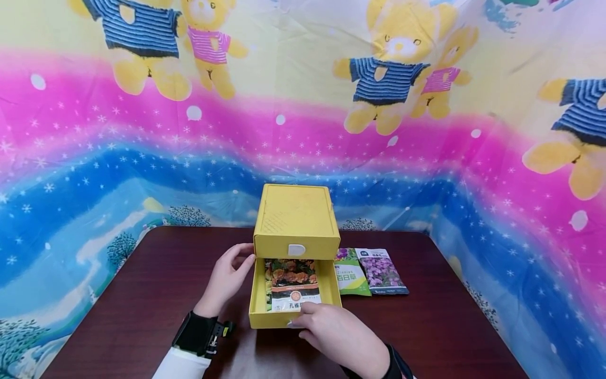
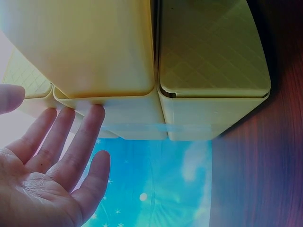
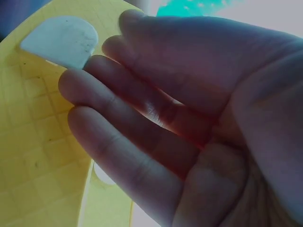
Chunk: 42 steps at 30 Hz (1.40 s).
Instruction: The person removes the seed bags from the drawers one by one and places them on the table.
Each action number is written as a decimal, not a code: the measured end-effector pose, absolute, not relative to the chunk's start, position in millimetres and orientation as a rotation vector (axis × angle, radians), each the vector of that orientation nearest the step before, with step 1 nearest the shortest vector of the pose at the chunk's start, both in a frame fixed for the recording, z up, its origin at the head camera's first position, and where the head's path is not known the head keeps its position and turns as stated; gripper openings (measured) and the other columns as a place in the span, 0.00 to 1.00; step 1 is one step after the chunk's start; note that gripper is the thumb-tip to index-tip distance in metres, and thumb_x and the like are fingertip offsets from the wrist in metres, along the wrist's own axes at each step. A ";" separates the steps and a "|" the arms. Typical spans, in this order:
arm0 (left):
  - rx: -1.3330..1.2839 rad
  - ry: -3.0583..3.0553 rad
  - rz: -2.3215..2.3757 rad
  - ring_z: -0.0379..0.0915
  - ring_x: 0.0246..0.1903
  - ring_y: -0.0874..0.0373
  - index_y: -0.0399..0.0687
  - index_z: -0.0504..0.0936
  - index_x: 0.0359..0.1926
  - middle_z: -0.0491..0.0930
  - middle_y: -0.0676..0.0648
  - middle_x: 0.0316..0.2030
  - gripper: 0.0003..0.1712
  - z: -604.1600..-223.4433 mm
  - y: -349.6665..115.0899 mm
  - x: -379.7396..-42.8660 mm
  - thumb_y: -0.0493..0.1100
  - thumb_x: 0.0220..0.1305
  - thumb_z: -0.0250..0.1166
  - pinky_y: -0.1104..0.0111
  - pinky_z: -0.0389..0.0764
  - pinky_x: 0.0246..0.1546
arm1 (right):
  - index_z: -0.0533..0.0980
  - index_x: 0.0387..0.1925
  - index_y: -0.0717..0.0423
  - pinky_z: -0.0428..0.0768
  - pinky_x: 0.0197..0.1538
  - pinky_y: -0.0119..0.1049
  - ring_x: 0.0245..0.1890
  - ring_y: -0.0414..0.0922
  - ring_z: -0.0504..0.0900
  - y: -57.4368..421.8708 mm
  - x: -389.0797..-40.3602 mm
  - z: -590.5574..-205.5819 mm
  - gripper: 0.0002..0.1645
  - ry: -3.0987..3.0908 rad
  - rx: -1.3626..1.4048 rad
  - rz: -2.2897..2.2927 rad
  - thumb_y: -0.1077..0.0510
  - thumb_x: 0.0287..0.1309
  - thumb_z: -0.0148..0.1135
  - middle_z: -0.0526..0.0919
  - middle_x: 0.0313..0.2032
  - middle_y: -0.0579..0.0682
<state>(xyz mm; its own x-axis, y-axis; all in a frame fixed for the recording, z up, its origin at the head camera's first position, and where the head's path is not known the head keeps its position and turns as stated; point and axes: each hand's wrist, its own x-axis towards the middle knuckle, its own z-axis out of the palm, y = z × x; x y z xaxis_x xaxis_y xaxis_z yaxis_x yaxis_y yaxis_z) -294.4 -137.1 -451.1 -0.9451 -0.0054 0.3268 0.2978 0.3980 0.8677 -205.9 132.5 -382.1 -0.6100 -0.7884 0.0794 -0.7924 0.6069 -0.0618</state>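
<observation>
A yellow drawer box [image 1: 297, 210] stands on the table, its lower drawer [image 1: 265, 320] pulled out toward me. Inside lies a seed packet [image 1: 295, 279] printed with orange flowers, overlapping another packet at its left edge. My left hand [image 1: 232, 276] is at the box's left side; in the left wrist view its spread fingertips meet the edge of a yellow panel. My right hand [image 1: 338, 329] is at the lower drawer's front, covering the packet's lower right corner. In the right wrist view, its loosely extended fingers reach a white handle [image 3: 61, 40] and curl round nothing.
Right of the box lie a green seed packet [image 1: 352, 276] and a purple-flowered seed packet [image 1: 381, 271], partly overlapping. The upper drawer, with its white handle [image 1: 296, 250], is closed. A bear-printed cloth [image 1: 303, 131] hangs behind the dark wooden table [image 1: 142, 295].
</observation>
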 end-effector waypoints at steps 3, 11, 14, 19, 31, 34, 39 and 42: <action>-0.259 -2.381 -1.566 0.82 0.48 0.49 0.48 0.77 0.64 0.78 0.44 0.59 0.20 -451.1 -137.3 -294.2 0.45 0.75 0.61 0.57 0.81 0.49 | 0.86 0.41 0.41 0.74 0.35 0.19 0.32 0.26 0.76 134.3 -207.5 -382.0 0.04 -2.764 1.377 0.210 0.52 0.65 0.69 0.79 0.33 0.34; -0.254 -2.393 -1.566 0.81 0.50 0.49 0.49 0.77 0.65 0.77 0.44 0.61 0.20 -449.7 -137.1 -292.2 0.44 0.76 0.61 0.55 0.81 0.51 | 0.85 0.37 0.43 0.74 0.36 0.17 0.33 0.26 0.77 142.7 -211.7 -382.1 0.02 -2.603 1.385 0.406 0.51 0.66 0.69 0.81 0.35 0.35; -0.253 -2.398 -1.569 0.81 0.51 0.49 0.49 0.76 0.65 0.77 0.44 0.61 0.20 -449.8 -136.8 -292.0 0.45 0.76 0.61 0.55 0.81 0.52 | 0.84 0.38 0.42 0.74 0.36 0.19 0.32 0.27 0.77 147.4 -214.5 -379.0 0.02 -2.594 1.337 0.427 0.52 0.65 0.69 0.81 0.35 0.35; -0.251 -2.392 -1.576 0.81 0.50 0.49 0.49 0.76 0.65 0.77 0.44 0.61 0.20 -450.3 -136.5 -292.9 0.45 0.75 0.61 0.55 0.81 0.51 | 0.85 0.41 0.44 0.77 0.37 0.24 0.33 0.31 0.78 156.6 -221.8 -371.1 0.04 -2.638 1.259 0.418 0.53 0.66 0.68 0.81 0.36 0.37; -0.256 -2.392 -1.565 0.81 0.51 0.49 0.50 0.76 0.65 0.76 0.44 0.62 0.21 -448.5 -136.8 -292.9 0.46 0.76 0.61 0.55 0.81 0.52 | 0.84 0.45 0.49 0.79 0.39 0.27 0.36 0.34 0.78 165.9 -268.5 -369.4 0.08 -2.780 1.329 0.341 0.54 0.66 0.68 0.80 0.40 0.43; -0.264 -2.392 -1.557 0.81 0.51 0.49 0.50 0.75 0.66 0.76 0.44 0.62 0.21 -448.7 -137.0 -293.1 0.47 0.76 0.60 0.55 0.81 0.52 | 0.84 0.46 0.50 0.79 0.40 0.27 0.39 0.37 0.79 165.7 -277.4 -373.1 0.10 -2.845 1.400 0.325 0.55 0.65 0.69 0.81 0.43 0.45; -0.266 -2.391 -1.546 0.81 0.50 0.50 0.51 0.75 0.66 0.76 0.44 0.62 0.22 -448.8 -137.2 -292.9 0.48 0.76 0.60 0.56 0.81 0.51 | 0.84 0.51 0.49 0.79 0.45 0.27 0.44 0.42 0.81 162.5 -286.2 -379.6 0.15 -2.893 1.504 0.254 0.56 0.62 0.72 0.81 0.47 0.46; -0.258 -2.398 -1.557 0.81 0.50 0.51 0.52 0.75 0.66 0.76 0.45 0.62 0.21 -448.6 -136.7 -292.0 0.48 0.76 0.61 0.57 0.81 0.51 | 0.82 0.55 0.48 0.79 0.48 0.28 0.46 0.42 0.80 160.4 -288.2 -382.9 0.21 -2.892 1.537 0.186 0.59 0.61 0.73 0.80 0.49 0.46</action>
<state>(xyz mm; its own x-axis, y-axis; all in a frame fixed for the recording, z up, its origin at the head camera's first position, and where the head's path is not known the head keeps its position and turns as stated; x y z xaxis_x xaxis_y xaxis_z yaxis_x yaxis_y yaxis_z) -292.0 -136.7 -448.6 -0.9476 0.0020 0.3193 0.2925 0.4067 0.8655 -288.2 160.4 -382.9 -0.5534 -0.8301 -0.0689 -0.8143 0.5566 -0.1644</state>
